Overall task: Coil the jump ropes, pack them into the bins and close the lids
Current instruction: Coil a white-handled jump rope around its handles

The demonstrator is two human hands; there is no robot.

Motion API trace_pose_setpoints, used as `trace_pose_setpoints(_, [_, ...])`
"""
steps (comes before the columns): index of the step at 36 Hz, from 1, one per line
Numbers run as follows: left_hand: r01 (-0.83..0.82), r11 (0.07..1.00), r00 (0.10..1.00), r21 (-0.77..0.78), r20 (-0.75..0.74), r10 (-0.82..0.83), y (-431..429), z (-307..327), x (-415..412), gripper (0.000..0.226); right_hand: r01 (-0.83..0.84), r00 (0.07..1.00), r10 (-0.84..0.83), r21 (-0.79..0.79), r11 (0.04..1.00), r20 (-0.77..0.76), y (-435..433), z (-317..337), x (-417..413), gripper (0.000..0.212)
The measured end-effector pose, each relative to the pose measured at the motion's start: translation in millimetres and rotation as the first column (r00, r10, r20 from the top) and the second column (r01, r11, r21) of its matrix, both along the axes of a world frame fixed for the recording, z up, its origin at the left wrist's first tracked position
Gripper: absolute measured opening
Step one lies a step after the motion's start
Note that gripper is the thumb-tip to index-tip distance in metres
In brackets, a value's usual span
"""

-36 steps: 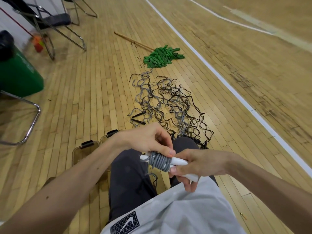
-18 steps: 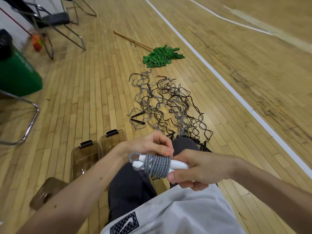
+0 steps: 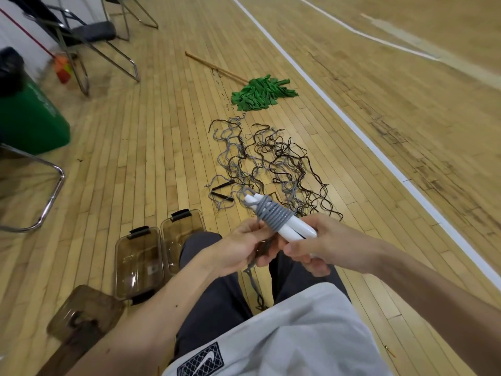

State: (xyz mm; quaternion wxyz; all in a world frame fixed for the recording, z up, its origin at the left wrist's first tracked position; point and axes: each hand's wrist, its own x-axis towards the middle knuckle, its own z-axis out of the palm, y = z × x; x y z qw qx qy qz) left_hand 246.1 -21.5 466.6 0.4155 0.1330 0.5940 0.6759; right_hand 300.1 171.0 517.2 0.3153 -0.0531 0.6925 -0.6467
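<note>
A jump rope with two white handles [image 3: 291, 228] is held over my lap, its grey cord [image 3: 272, 213] wound in tight turns round both handles. My right hand [image 3: 322, 242] grips the near ends of the handles. My left hand [image 3: 244, 248] pinches the loose grey tail of the cord, which hangs down between my knees. A tangled heap of grey and dark jump ropes [image 3: 265, 166] lies on the floor ahead, with black handles [image 3: 222, 189] at its left. Two open brown clear bins [image 3: 139, 260] [image 3: 183, 229] stand left of my knee.
A brown bin lid [image 3: 84, 313] lies at lower left. A green mop [image 3: 260, 93] with a wooden stick lies beyond the ropes. A green trash bin [image 3: 29, 120] and folding chairs [image 3: 89, 36] stand at the left. A white court line [image 3: 352, 126] runs along the right.
The wrapped handles have tilted up, pointing away from me. My left hand moved from the top of the coil to below it and now pinches the cord's tail.
</note>
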Motion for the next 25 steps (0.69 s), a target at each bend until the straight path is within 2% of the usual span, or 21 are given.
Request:
trace_pose_setpoints(3, [0.031, 0.994, 0.996, -0.109, -0.076, -0.039, -0.3, -3.8, 1.2, 0.030, 0.064, 0.998, -0.063, 0.042, 0.997, -0.012, 4.4, -6.5, -3.4, 0.008])
trace_pose_setpoints(9, [0.023, 0.961, 0.988, -0.276, -0.139, -0.064, -5.8, -16.3, 5.6, 0.038, 0.265, 0.964, -0.263, 0.120, 0.957, -0.033, 19.2, -15.5, -15.1, 0.014])
trace_pose_setpoints(14, [-0.058, 0.909, 0.948, -0.414, -0.309, -0.080, -4.3, -14.9, 9.3, 0.034, 0.339, 0.940, -0.335, 0.239, 0.910, -0.057, 30.1, -29.1, -22.4, 0.018])
trace_pose_setpoints(17, [-0.094, 0.847, 0.824, -0.524, -0.518, -0.229, 1.6, -6.2, 13.0, 0.031, 0.375, 0.924, -0.381, 0.256, 0.891, -0.028, 30.0, -39.0, -25.1, 0.014])
trace_pose_setpoints(20, [-0.130, 0.793, 0.696, -0.595, -0.625, -0.354, 4.6, 3.4, 15.6, 0.035, 0.375, 0.922, -0.388, 0.269, 0.887, -0.006, 28.2, -42.8, -27.0, 0.014])
trace_pose_setpoints(25, [-0.261, 0.620, 0.327, -0.740, -0.672, -0.664, 6.6, 24.9, 13.0, 0.031, 0.300, 0.945, -0.327, 0.329, 0.895, 0.027, 27.5, -43.7, -27.0, 0.016])
